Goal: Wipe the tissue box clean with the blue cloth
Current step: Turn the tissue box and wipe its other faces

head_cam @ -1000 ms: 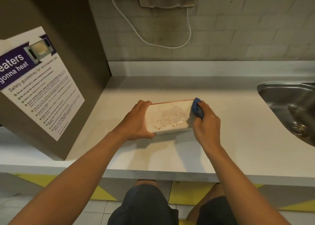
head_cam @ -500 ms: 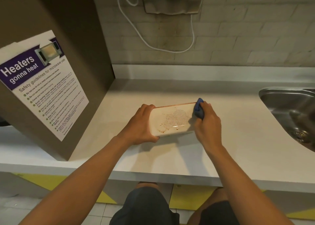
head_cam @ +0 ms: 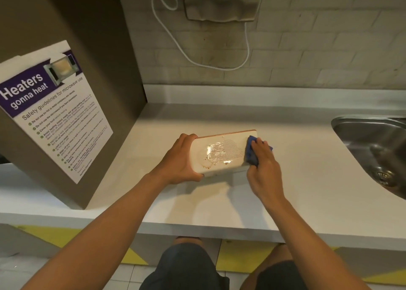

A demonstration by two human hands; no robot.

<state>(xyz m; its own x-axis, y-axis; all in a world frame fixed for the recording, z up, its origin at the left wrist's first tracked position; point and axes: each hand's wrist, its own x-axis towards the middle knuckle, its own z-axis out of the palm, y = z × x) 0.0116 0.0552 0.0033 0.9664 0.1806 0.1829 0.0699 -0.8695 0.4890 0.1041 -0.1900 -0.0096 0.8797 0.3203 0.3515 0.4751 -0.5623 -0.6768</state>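
Observation:
A cream tissue box (head_cam: 219, 152) with a dotted cloud pattern and a copper rim lies on the white counter (head_cam: 307, 179). Wet brownish smears shine on its upturned face. My left hand (head_cam: 181, 160) grips the box's left end and holds it tilted toward me. My right hand (head_cam: 263, 166) presses a folded blue cloth (head_cam: 250, 151) against the right end of the box's face. Most of the cloth is hidden under my fingers.
A steel sink (head_cam: 377, 149) is set into the counter at the right. A brown cabinet side with a microwave safety poster (head_cam: 52, 114) stands at the left. A metal wall unit (head_cam: 222, 1) with a white cable (head_cam: 197, 59) hangs on the tiled wall behind.
My right hand has shifted the blue cloth from the box's upper right corner down onto the right end of its face. My left hand keeps the same grip.

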